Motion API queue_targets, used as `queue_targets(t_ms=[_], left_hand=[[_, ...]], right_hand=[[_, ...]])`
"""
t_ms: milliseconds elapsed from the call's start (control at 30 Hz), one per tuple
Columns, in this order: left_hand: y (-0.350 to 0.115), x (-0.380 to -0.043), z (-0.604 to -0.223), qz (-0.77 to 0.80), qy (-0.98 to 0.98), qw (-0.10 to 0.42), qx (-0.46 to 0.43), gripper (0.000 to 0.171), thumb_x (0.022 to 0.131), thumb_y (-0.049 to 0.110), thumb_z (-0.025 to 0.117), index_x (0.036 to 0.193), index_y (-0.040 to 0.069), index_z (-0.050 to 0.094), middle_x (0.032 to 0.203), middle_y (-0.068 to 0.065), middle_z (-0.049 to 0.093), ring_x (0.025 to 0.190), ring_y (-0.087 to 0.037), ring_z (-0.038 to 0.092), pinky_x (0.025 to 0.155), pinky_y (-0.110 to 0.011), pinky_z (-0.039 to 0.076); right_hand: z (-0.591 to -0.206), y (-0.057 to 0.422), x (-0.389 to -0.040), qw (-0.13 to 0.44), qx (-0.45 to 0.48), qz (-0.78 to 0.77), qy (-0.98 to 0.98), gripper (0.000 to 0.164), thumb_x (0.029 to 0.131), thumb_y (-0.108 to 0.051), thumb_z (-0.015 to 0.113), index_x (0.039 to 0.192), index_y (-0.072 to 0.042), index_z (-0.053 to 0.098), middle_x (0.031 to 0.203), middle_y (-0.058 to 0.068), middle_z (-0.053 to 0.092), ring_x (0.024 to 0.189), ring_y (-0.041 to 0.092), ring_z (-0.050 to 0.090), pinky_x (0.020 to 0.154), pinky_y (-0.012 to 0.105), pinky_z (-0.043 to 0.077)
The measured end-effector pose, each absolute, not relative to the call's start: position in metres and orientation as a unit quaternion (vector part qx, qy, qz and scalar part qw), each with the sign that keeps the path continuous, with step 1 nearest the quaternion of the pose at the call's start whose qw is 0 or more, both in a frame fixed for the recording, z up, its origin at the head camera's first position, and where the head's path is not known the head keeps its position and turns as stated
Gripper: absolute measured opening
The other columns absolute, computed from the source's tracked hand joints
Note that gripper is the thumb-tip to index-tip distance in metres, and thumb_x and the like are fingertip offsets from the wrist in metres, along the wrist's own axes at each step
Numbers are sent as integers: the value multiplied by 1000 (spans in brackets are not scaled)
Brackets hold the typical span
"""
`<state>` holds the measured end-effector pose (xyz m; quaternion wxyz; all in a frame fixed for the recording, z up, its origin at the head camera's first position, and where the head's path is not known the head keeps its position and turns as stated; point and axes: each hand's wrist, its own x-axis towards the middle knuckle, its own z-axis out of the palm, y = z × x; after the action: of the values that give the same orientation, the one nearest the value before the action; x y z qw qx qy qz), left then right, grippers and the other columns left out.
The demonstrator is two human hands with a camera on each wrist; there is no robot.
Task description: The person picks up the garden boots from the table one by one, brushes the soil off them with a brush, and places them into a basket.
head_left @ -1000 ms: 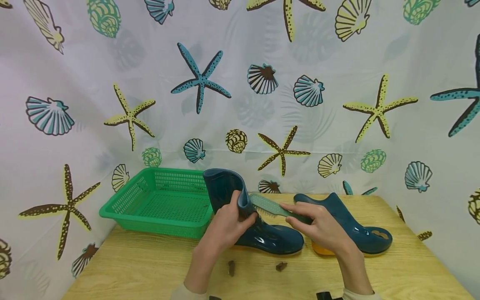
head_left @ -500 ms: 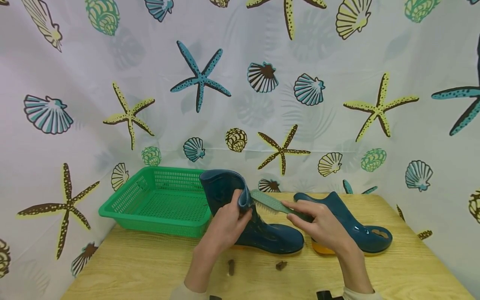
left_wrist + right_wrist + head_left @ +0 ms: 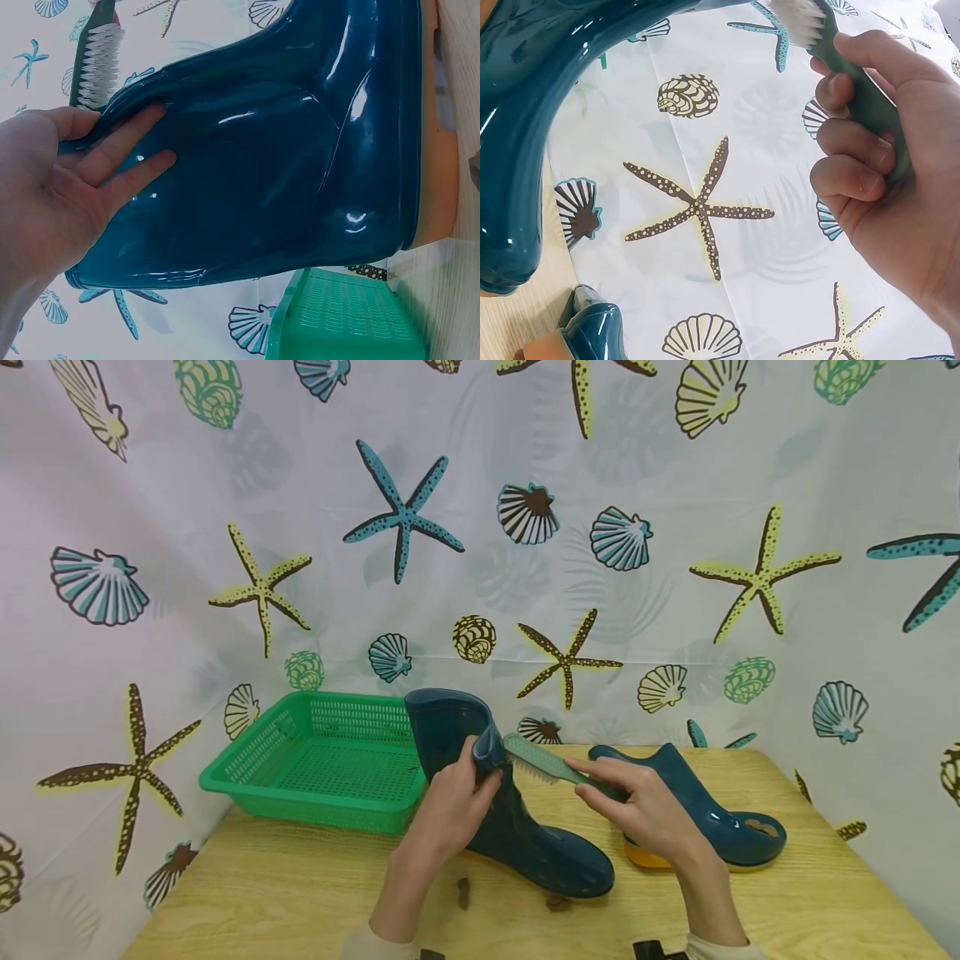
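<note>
A dark blue rubber boot [image 3: 551, 860] with an orange sole [image 3: 439, 180] stands mid-table, its toe pointing to the front right. My left hand [image 3: 452, 802] grips the folded rim of its shaft, thumb on one side and fingers on the other. In my right hand [image 3: 648, 806] is a green scrub brush [image 3: 543, 760], held by its handle. Its white bristles [image 3: 101, 64] face down by the boot's upper shaft; whether they touch it I cannot tell. The right wrist view shows my fingers curled around the brush handle [image 3: 881, 120].
A second blue boot [image 3: 686, 793] lies at the right, with a brown patch [image 3: 761, 827] on its toe. The green plastic basket [image 3: 322, 814] stands at the back left. Brown lumps [image 3: 462, 893] lie on the wooden table [image 3: 300, 893] in front. A patterned curtain [image 3: 450, 602] hangs behind.
The held boot has tilted and turned, its toe swinging toward the front over one of the brown lumps. The brush has shifted slightly along the rim. The second boot and basket stay put.
</note>
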<state>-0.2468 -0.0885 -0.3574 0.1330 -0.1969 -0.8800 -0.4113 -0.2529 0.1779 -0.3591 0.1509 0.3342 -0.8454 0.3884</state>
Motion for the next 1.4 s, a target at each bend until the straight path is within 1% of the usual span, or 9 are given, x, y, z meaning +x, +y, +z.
queue_targets(t_ms=[167,333,533,667,867,1067,1200,1333,1400], left_hand=[[-90,-247,-357,-417,-878,136,-191,29,104,20,52,128,7,42,69,-1,49,54,-11,45,52,-26,39],[-94,-245,-355,-447,-863,144,-184,28,104,20,52,128,9,43,75,-3,59,59,-11,49,57,-28,42],[-99,-243,-352,-467,-846,168,-196,35,102,15,54,135,7,45,106,-13,69,86,-20,67,71,-35,54],[-100,-242,-351,-456,-850,175,-196,35,102,14,54,136,9,47,124,-18,67,102,-26,70,73,-36,57],[-104,-241,-349,-424,-857,215,-199,23,101,11,55,124,12,53,114,-13,71,91,-22,72,67,-29,54],[-108,-242,-350,-407,-846,273,-209,15,99,6,57,113,12,56,102,-9,72,89,-21,72,72,-34,59],[-110,-244,-352,-411,-830,306,-219,15,99,5,58,113,12,59,102,-9,73,94,-23,74,76,-39,61],[-110,-248,-355,-406,-814,351,-223,15,99,7,60,113,11,60,92,-8,71,79,-19,70,69,-35,58],[-110,-251,-357,-407,-805,367,-228,16,98,6,60,114,10,61,94,-8,71,82,-20,70,69,-35,58]], right_hand=[[-358,178,-252,149,330,392,-846,37,98,-14,63,134,-18,64,94,-5,65,59,3,43,55,23,42],[-355,178,-251,150,334,396,-842,37,98,-13,63,134,-17,63,107,0,69,60,3,46,57,24,44],[-352,182,-249,165,335,394,-840,36,97,-10,63,133,-16,65,109,2,71,65,2,52,59,23,47],[-351,185,-248,169,330,392,-842,36,97,-11,63,132,-17,65,114,3,72,76,1,59,65,23,50],[-350,191,-246,154,332,409,-836,36,97,-9,63,132,-18,65,115,5,71,81,4,61,67,23,52],[-350,192,-245,155,362,413,-821,38,94,-5,65,132,-13,65,106,0,72,78,5,58,67,22,50],[-351,191,-245,141,373,423,-814,38,94,-4,65,131,-12,66,110,2,71,79,5,59,66,22,51],[-351,189,-246,125,381,425,-812,37,94,-4,65,130,-13,66,106,1,69,77,6,57,65,23,50],[-351,188,-246,122,385,417,-814,36,94,-5,66,129,-15,67,108,-1,70,82,5,59,69,23,52]])
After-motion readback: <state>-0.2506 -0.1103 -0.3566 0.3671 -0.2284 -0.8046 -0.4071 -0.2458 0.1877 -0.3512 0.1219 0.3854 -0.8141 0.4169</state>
